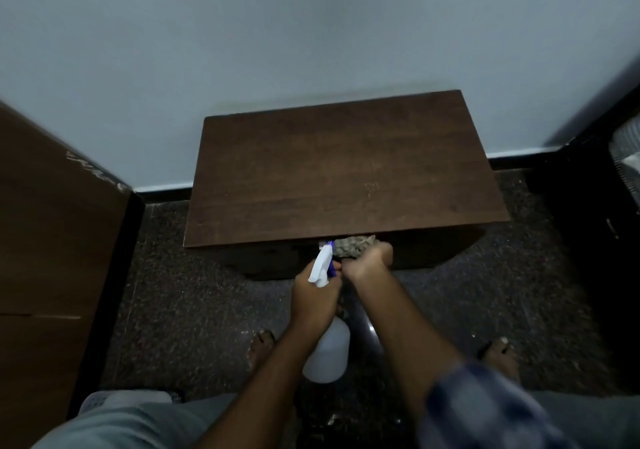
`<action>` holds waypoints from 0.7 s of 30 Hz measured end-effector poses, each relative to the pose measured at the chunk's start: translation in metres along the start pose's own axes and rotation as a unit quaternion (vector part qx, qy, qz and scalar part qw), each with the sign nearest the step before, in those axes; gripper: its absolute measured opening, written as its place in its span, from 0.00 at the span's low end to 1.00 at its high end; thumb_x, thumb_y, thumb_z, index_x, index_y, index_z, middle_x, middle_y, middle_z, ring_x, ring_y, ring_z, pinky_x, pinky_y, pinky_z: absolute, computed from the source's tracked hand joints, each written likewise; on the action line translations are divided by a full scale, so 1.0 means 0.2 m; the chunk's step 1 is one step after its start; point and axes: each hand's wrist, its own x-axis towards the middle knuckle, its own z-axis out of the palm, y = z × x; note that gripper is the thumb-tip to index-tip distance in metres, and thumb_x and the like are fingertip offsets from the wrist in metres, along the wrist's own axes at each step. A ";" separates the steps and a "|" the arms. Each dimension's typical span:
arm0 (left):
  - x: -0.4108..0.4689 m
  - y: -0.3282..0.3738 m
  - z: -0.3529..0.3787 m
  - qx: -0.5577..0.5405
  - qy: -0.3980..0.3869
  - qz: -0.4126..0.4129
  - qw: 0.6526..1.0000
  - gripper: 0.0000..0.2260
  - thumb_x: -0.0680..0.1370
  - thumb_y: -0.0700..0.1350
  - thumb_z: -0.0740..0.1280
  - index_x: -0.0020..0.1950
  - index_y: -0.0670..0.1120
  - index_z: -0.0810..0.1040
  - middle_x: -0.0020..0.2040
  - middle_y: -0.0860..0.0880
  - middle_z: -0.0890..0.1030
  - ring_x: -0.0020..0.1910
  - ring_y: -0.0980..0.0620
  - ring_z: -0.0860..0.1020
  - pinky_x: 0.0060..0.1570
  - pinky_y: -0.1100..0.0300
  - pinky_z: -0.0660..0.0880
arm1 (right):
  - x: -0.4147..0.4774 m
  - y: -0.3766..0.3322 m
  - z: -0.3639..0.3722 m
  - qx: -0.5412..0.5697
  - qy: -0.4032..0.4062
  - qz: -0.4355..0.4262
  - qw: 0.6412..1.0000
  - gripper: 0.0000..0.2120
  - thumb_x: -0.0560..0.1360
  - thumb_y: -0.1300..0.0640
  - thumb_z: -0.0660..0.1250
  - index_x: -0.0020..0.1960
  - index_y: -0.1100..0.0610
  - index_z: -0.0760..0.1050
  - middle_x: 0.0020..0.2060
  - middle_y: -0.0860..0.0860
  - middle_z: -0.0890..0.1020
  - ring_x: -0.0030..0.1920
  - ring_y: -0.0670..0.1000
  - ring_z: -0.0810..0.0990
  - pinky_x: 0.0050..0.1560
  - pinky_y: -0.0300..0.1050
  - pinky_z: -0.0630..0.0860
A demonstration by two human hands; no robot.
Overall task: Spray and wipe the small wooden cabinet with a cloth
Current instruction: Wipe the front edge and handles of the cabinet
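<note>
Head cam, looking down. I see the small wooden cabinet (343,168) dead centre, back edge against the pale wall (277,32), standing on dark speckled floor (173,292). Top surface is bare dark wood with a few faint scratches toward the right front.

Left hand (317,298) is clenched around the neck of the spray bottle (327,351). White body hangs below the fist, white trigger head with a blue part sticks up above it, nozzle pointing at the cabinet's front face just under the top's front edge.

Right hand (369,261) is closed on a bunched grey cloth (355,246). Cloth is pressed up at the front face, right below the overhang, just beside the nozzle. The two hands are touching or nearly so; can't tell which.

Right forearm has a dark checked sleeve (485,410) pushed up. Both feet visible on the floor either side of the arms, in sandals as far as I can make out; image is soft there.

Brown wooden panel (52,240) on the left, dark furniture (595,240) on the right edge, both well apart from the cabinet.
</note>
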 end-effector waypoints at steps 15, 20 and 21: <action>0.02 -0.12 -0.06 0.043 0.030 -0.077 0.996 0.16 0.74 0.35 0.70 0.61 0.39 0.84 0.34 0.48 0.80 0.29 0.49 0.76 0.38 0.53 0.75 | 0.06 0.11 -0.45 -0.113 -0.118 0.011 0.987 0.18 0.61 0.50 0.68 0.46 0.59 0.75 0.42 0.59 0.82 0.45 0.56 0.77 0.46 0.50 0.77; -0.02 -0.14 -0.05 0.007 0.033 -0.072 0.997 0.25 0.75 0.36 0.67 0.72 0.49 0.80 0.50 0.42 0.87 0.43 0.40 0.85 0.43 0.54 0.77 | -0.06 0.18 -0.43 -0.052 -0.109 0.048 0.992 0.25 0.80 0.51 0.51 0.49 0.68 0.79 0.52 0.67 0.81 0.54 0.64 0.79 0.63 0.60 0.73; -0.02 -0.13 -0.05 0.000 0.037 -0.068 0.997 0.23 0.75 0.37 0.68 0.70 0.48 0.81 0.51 0.41 0.87 0.48 0.38 0.86 0.45 0.53 0.78 | -0.09 0.19 -0.39 -0.039 -0.111 0.061 0.991 0.23 0.80 0.50 0.51 0.49 0.66 0.78 0.51 0.66 0.81 0.54 0.64 0.79 0.61 0.60 0.74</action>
